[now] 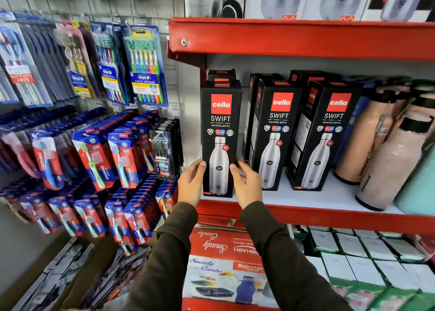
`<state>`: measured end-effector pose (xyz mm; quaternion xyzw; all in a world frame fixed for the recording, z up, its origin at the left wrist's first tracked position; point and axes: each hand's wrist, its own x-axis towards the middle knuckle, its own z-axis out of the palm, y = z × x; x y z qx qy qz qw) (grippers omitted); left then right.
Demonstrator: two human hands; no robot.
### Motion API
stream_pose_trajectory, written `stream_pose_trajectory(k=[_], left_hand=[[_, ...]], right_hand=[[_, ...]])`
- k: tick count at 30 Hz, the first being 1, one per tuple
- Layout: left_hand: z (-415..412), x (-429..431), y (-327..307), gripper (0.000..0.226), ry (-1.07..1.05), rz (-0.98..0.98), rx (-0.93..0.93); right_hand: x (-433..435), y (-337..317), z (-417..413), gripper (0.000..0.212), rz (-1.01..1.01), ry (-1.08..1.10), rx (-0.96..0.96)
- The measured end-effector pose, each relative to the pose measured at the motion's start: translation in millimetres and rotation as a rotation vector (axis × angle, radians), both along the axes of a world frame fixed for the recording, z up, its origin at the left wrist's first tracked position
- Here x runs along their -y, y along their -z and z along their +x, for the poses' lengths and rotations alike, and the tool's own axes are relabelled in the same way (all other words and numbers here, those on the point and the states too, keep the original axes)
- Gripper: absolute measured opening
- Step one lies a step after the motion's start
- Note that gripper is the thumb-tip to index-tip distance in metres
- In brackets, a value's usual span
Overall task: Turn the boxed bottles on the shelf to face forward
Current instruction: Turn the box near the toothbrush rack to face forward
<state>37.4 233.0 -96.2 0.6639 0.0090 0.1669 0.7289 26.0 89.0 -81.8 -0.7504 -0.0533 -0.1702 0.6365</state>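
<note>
While upright on the shelf (329,198), the leftmost box (220,131) is gripped between left hand (191,183) and right hand (247,184).

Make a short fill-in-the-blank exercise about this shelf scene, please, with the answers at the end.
1. Both hands grip the leftmost box near its ____ end.
2. The number of black boxes in the front row is ____.
3. The shelf edge has the colour ____.
4. The left hand and the right hand hold ____ box between them.

Answers: lower; three; red; one
</note>
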Motion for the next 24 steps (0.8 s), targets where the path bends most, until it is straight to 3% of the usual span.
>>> stream_pose_trajectory(k=[9, 18, 24], left_hand=[[-16.4, -1.1, -4.3, 0.024, -0.075, -0.055, 0.05], [-43.1, 17.1, -4.2, 0.027, -0.127, 0.031, 0.034], [-59.3, 50.9, -4.4, 0.036, -0.541, 0.125, 0.311]], right_hand=[[0.4, 0.6, -10.3, 0.037, 0.022, -0.005, 0.032], [13.9, 6.6, -30.2, 0.032, -0.008, -0.01, 0.041], [41.5, -2.5, -29.7, 0.026, 0.038, 0.198, 0.237]])
